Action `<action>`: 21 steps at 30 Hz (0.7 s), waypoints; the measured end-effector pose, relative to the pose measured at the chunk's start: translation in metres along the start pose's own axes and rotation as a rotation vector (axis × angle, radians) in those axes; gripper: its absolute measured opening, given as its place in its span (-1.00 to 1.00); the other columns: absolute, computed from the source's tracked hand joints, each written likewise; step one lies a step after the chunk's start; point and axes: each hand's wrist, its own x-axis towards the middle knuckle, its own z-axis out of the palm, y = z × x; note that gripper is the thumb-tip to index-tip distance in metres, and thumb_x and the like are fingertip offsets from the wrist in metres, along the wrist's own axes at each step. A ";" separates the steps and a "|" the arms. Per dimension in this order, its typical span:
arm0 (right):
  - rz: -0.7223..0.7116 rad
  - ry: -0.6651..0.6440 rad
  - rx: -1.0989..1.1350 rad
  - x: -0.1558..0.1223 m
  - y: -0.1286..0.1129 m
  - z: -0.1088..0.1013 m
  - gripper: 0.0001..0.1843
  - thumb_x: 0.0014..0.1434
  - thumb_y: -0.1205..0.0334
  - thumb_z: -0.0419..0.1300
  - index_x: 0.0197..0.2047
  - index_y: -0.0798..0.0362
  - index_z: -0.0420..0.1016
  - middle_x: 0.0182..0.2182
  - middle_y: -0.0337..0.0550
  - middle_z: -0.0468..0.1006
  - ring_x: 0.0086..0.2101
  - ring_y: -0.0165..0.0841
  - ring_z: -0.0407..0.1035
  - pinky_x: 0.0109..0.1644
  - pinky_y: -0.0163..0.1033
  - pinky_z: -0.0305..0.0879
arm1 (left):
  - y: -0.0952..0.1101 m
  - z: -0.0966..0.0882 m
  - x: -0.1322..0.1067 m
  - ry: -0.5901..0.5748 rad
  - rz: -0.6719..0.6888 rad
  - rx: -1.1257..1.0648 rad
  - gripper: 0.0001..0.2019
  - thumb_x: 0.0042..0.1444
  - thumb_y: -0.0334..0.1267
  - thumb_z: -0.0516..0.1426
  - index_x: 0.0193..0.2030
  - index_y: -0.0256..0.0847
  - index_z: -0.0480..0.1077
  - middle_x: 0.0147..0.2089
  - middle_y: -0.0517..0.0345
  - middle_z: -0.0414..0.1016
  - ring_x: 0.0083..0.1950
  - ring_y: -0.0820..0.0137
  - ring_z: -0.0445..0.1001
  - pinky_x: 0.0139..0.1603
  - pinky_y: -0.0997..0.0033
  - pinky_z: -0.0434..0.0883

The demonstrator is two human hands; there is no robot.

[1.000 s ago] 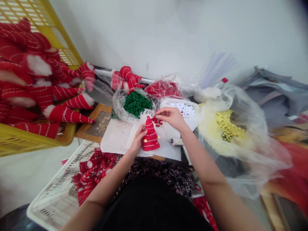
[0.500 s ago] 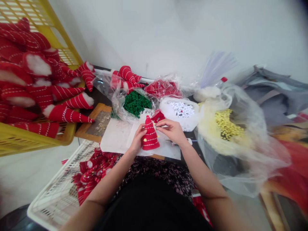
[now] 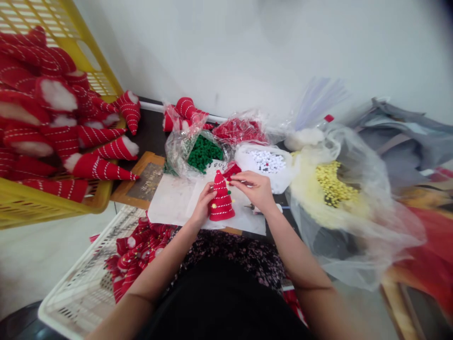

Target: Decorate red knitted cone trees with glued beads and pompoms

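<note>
A small red cone (image 3: 221, 202) with white stripes stands upright on a white sheet (image 3: 173, 200). My left hand (image 3: 202, 204) grips its left side near the base. My right hand (image 3: 253, 188) is at the cone's upper right, fingers pinched together on something small that I cannot make out. Behind the cone lie loose red pompoms (image 3: 231, 170). A glue gun (image 3: 256, 207) peeks out under my right wrist.
Bags of green pompoms (image 3: 202, 152), red pompoms (image 3: 240, 130), white beads (image 3: 267, 161) and yellow pompoms (image 3: 332, 183) line the back. A yellow crate (image 3: 53, 200) of red striped cones stands left. A white basket (image 3: 81, 288) holds more cones near my left arm.
My right hand came back from the pompoms near the white beads to the cone's upper right side. My left hand stayed on the cone.
</note>
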 end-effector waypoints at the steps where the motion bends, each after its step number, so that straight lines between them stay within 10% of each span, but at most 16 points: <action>1: -0.024 0.001 -0.016 0.004 -0.002 0.000 -0.90 0.29 0.18 0.40 -0.16 -0.05 0.77 -0.21 -0.12 0.76 -0.24 -0.25 0.63 -0.16 -0.18 0.61 | 0.000 0.000 0.000 -0.008 -0.007 0.000 -0.59 0.02 -0.08 0.36 -0.03 -0.16 0.44 -0.20 0.16 0.59 -0.26 0.32 0.56 -0.15 0.33 0.45; 10: -0.232 -0.262 -0.295 0.024 0.000 0.019 -0.83 0.34 0.37 0.31 -0.25 0.02 0.74 -0.25 -0.09 0.73 -0.23 -0.26 0.60 -0.06 -0.14 0.56 | -0.005 -0.003 0.001 -0.003 0.021 0.019 -0.61 0.04 -0.09 0.36 -0.03 -0.15 0.43 -0.15 0.15 0.60 -0.19 0.29 0.56 -0.09 0.31 0.45; 17: -0.030 -0.092 -0.205 0.030 0.007 -0.013 -0.89 0.31 0.24 0.37 -0.19 -0.07 0.79 -0.19 -0.15 0.75 -0.24 -0.28 0.61 -0.14 -0.19 0.56 | -0.001 0.000 -0.001 0.006 -0.017 0.002 -0.58 -0.01 -0.08 0.39 -0.05 -0.14 0.42 -0.24 0.20 0.57 -0.26 0.32 0.56 -0.16 0.34 0.44; 21: 0.172 -0.226 -0.404 0.031 0.030 -0.028 -0.85 0.27 0.37 0.35 -0.23 -0.03 0.77 -0.22 -0.13 0.76 -0.24 -0.25 0.62 -0.07 -0.17 0.51 | -0.001 0.000 -0.002 0.009 -0.034 -0.009 -0.57 -0.02 -0.07 0.39 -0.06 -0.13 0.40 -0.25 0.22 0.56 -0.32 0.35 0.54 -0.21 0.36 0.43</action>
